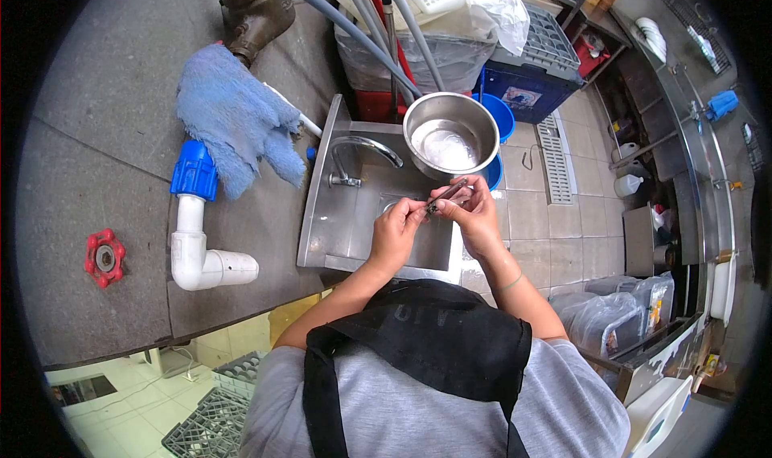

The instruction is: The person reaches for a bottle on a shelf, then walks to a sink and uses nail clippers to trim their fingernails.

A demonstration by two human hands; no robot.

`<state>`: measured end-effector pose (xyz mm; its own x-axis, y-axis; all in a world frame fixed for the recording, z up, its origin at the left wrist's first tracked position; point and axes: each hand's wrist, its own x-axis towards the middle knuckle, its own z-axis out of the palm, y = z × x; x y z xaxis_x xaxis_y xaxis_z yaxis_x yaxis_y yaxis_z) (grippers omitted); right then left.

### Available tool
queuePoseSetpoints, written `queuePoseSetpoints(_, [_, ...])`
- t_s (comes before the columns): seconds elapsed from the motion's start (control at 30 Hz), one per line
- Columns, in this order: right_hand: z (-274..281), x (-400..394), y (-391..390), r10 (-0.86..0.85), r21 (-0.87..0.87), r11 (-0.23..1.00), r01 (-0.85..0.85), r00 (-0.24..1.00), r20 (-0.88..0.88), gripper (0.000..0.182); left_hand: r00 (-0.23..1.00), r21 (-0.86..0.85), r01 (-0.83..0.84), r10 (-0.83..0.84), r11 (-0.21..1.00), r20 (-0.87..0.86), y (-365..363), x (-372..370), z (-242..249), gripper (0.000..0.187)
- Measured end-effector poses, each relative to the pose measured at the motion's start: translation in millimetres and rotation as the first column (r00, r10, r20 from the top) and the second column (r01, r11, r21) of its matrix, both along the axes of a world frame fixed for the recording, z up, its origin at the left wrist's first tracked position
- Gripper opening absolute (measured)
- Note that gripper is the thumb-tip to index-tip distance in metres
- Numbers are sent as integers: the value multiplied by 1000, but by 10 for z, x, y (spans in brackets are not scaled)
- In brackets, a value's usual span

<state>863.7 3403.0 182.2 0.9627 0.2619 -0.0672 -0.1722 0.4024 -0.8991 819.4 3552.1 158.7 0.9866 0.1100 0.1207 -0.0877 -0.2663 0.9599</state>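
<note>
Both hands are up over the small steel sink point(322, 217), pinching one thin dark rod-like tool point(447, 193) between them. The left hand point(396, 231) has fingertips closed on its lower near end, and the right hand point(474, 217) is curled shut around the middle. The tool's long axis runs diagonally up and away from the left hand, toward the steel bowl point(450, 135) just beyond the right hand's knuckles. The faucet point(359, 154) sits off to the left hand's far side.
</note>
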Motion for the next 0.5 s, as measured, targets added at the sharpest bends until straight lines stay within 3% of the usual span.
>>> queuePoseSetpoints(0.5, [0,-3,-14,0,-74,997,5,998,67,44,999,-23,-8,7,1000,-34,-30,33,-56,12])
